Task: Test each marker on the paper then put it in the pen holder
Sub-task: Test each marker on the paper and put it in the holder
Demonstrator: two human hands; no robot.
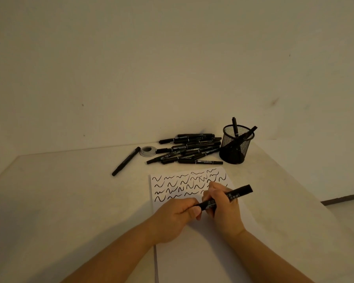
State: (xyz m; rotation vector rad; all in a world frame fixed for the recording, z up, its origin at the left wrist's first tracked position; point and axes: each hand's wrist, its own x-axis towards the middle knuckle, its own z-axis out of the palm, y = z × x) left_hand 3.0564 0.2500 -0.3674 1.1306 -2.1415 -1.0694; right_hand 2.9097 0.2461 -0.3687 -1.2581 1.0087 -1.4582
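A black marker (239,192) lies across both my hands above the white paper (192,252). My right hand (225,209) grips its barrel, and my left hand (178,217) pinches its left end, where the cap sits. Several rows of black squiggles (182,185) cover the paper's top part. Behind the paper lies a pile of black markers (190,149). To the pile's right stands the black mesh pen holder (235,146) with three markers in it.
One loose marker (125,161) lies at a slant left of the pile, beside a small round grey disc (148,151). The pale table (59,201) meets the wall just behind the pile. The table's right edge slopes away past the holder.
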